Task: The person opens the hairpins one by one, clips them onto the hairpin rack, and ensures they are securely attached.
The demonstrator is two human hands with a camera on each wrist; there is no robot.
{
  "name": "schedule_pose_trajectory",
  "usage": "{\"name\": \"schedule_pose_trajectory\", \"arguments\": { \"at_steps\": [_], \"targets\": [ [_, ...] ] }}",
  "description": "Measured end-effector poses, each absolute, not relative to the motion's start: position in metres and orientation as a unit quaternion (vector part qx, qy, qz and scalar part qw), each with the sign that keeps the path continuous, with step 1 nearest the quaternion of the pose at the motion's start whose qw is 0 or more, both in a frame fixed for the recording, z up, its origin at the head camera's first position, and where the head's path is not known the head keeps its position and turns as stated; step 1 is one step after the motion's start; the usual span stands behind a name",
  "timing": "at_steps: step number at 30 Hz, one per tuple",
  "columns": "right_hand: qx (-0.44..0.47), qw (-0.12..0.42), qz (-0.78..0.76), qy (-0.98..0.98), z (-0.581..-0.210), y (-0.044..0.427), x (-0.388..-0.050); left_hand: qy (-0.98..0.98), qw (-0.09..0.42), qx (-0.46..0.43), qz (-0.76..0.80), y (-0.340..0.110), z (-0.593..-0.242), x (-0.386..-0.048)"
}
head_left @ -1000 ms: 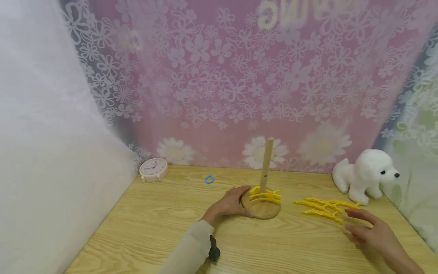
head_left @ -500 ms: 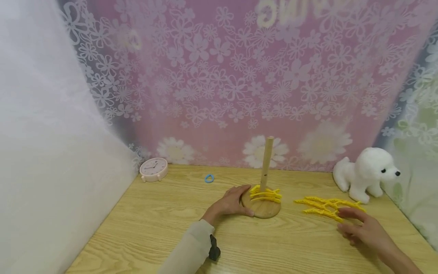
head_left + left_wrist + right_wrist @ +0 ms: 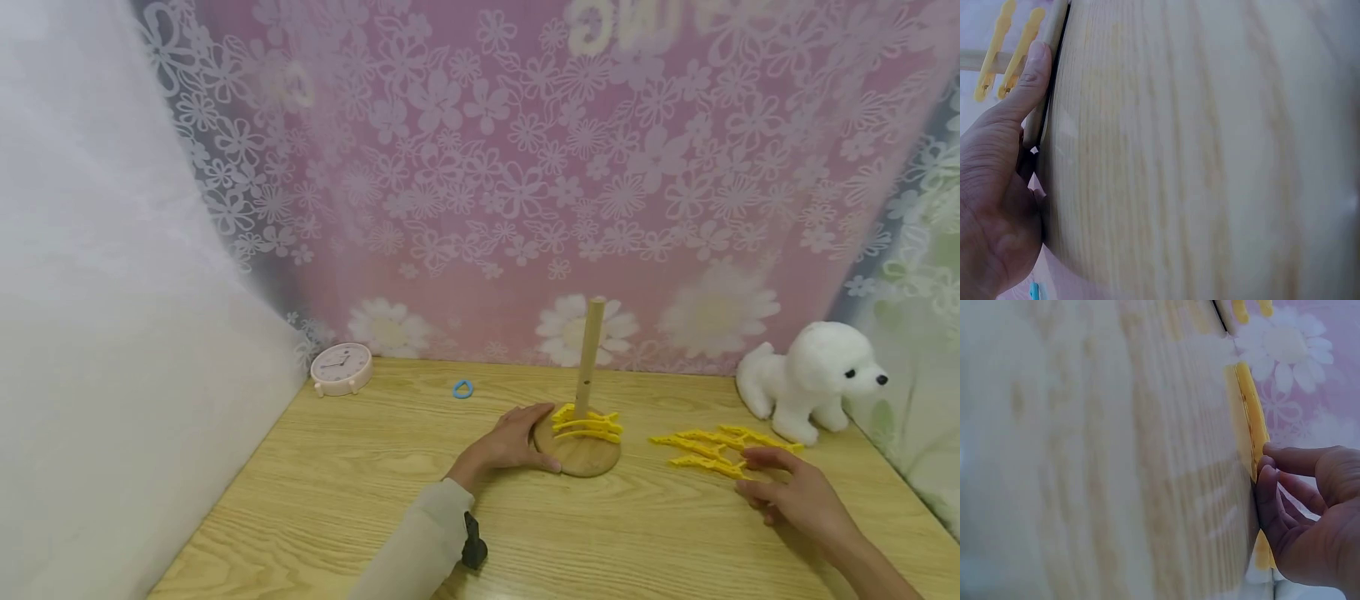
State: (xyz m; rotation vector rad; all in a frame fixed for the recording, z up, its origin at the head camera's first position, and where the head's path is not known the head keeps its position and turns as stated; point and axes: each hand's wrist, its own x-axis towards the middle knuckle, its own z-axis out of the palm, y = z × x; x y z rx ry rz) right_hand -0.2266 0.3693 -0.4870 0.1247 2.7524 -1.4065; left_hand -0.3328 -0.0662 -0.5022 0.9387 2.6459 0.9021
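Observation:
The left hand holds the edge of a round wooden base, its thumb at the front and fingers round the left side. From that base rises an upright wooden post, with yellow clips around its foot. Several more yellow clips lie on the table to the right. Over their right end, the right hand has its thumb and forefinger at the nearest clip. In the right wrist view those fingertips pinch the end of a yellow clip, low against the table.
A pink clock lies at the back left, and a small blue ring sits near the back edge. At the back right is a white plush dog. Patterned cloth hangs behind the wooden table.
The right hand has moved slightly left onto the clips and its fingers have closed on one. The left hand stays at the base.

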Motion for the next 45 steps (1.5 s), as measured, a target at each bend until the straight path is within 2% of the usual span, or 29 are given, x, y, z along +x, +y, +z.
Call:
{"name": "schedule_pose_trajectory", "arguments": {
  "at_steps": [6,12,16,26,34,37,45],
  "targets": [
    [0.036,0.030,-0.441,0.896,-0.486,0.368,-0.228,0.895,0.094,0.314,0.303,-0.066,-0.502,-0.334],
    [-0.012,-0.001,-0.330,0.944,-0.486,0.370,-0.234,0.891,0.094,0.319,0.308,-0.067,-0.507,-0.337],
    [-0.031,-0.007,-0.311,0.950,-0.487,0.369,-0.237,0.892,0.098,0.314,0.309,-0.067,-0.507,-0.336],
    [0.006,0.022,-0.403,0.915,-0.485,0.370,-0.228,0.894,0.103,0.304,0.314,-0.068,-0.503,-0.334],
    [0.010,0.014,-0.385,0.923,-0.480,0.374,-0.224,0.891,0.098,0.307,0.320,-0.066,-0.515,-0.341],
    [0.001,-0.002,-0.391,0.920,-0.480,0.373,-0.223,0.892,0.097,0.306,0.320,-0.066,-0.515,-0.341],
    [-0.073,-0.098,-0.462,0.879,-0.478,0.365,-0.221,0.890,0.104,0.306,0.321,-0.066,-0.508,-0.336]
  ]
}}
